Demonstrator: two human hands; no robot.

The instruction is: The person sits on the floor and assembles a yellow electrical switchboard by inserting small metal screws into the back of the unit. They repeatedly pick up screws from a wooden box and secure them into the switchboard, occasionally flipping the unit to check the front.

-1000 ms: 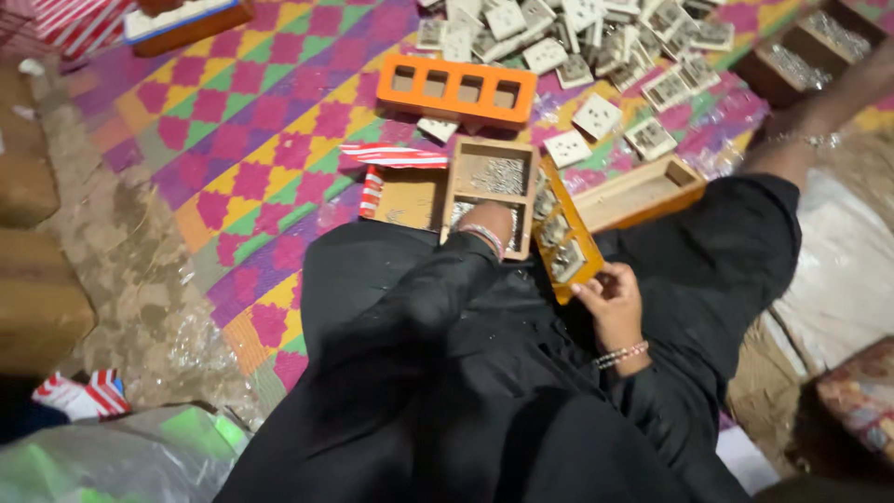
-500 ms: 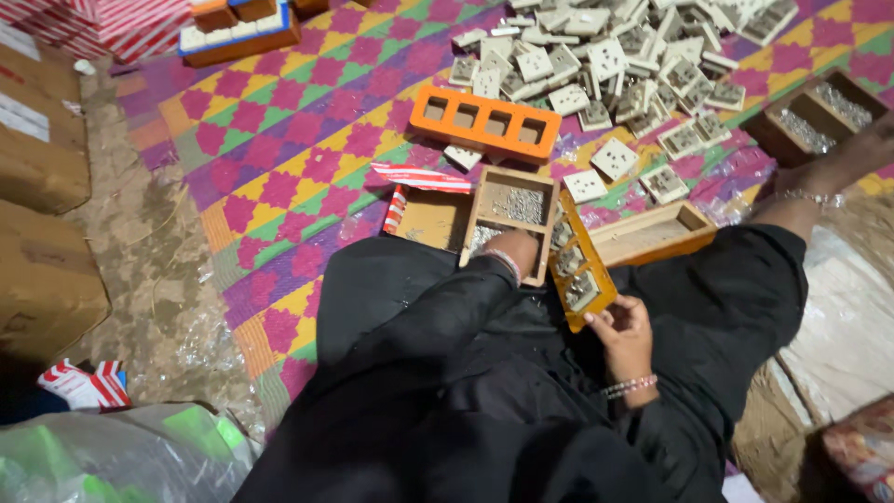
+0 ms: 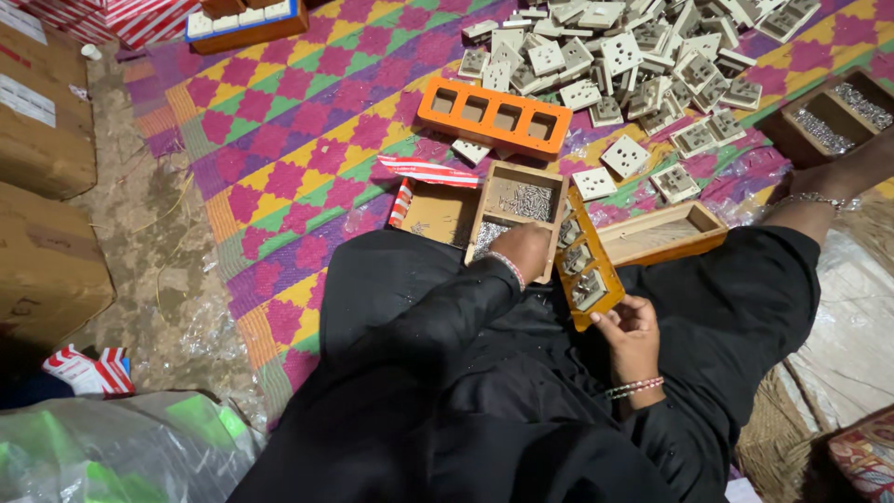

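I'm seeing the right hand [image 3: 636, 337] gripping an orange holder [image 3: 583, 265] of sockets; the left hand [image 3: 523, 250] is curling into the screw tray [image 3: 515, 216], grasp unclear.

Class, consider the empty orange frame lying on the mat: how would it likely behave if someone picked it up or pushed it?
The orange frame looks like rigid moulded material, so probably stiff. Its four open cells suggest it is light for its size. Lying flat on the woven mat, it would likely slide, not roll or tip.

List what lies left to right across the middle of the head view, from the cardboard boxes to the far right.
Cardboard boxes → open red-striped carton → wooden tray of screws → left hand → orange holder gripped by the right hand → empty wooden tray.
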